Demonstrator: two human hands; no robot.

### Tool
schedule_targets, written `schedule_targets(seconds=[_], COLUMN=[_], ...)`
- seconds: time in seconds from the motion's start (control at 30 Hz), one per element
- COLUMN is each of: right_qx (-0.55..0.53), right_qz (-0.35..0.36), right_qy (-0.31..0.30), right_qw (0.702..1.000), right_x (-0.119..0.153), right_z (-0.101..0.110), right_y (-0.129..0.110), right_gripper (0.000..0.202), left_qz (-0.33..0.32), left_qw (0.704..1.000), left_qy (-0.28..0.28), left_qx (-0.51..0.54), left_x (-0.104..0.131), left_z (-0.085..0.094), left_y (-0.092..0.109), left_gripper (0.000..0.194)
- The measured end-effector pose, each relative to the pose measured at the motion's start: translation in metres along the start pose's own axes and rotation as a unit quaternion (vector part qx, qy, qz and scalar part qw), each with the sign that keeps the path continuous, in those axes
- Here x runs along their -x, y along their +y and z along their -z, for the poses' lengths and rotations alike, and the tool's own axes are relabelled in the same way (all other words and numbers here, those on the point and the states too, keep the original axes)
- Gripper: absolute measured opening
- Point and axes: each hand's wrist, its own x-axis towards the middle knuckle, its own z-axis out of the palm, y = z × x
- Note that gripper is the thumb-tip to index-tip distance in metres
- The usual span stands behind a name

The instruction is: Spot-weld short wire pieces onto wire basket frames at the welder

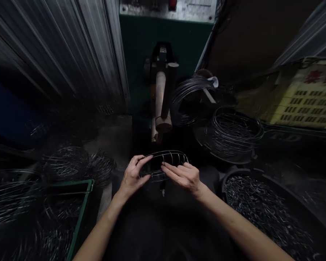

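Observation:
A small wire basket frame [167,159], made of thin rings and ribs, is held between both hands in the middle of the view. My left hand [133,176] grips its left rim with thumb and fingers. My right hand [183,175] holds its near side, fingers stretched along the wire. Just beyond the frame hangs the copper-coloured electrode arm [160,105] of a green welding machine [141,47].
A round black tub [228,177] of short wire pieces sits at the lower right. Loose wire rings [235,132] are piled at the right, with more coils behind. A green crate [84,206] and finished wire baskets [66,163] fill the left. Corrugated metal walls stand behind.

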Motion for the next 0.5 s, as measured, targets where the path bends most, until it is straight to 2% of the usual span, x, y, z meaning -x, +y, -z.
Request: schedule_targets(seconds=[0.23, 0.37, 0.5], right_qx=[-0.042, -0.036, -0.032], right_qz=[-0.007, 0.0, 0.008], right_qy=[-0.015, -0.015, -0.005], right_qw=[0.999, 0.999, 0.999], right_x=[-0.001, -0.002, -0.003], right_z=[-0.005, -0.01, -0.016], right_y=[0.006, 0.009, 0.012], right_gripper=[0.035, 0.033, 0.029], left_qz=[-0.015, -0.018, -0.014], left_qw=[0.999, 1.0, 1.0], left_qy=[0.018, 0.018, 0.015], left_qx=[0.022, 0.004, -0.009], left_x=[-0.004, -0.008, -0.011], left_z=[0.0, 0.002, 0.002], left_y=[-0.004, -0.006, -0.009], left_gripper=[0.049, 0.042, 0.044])
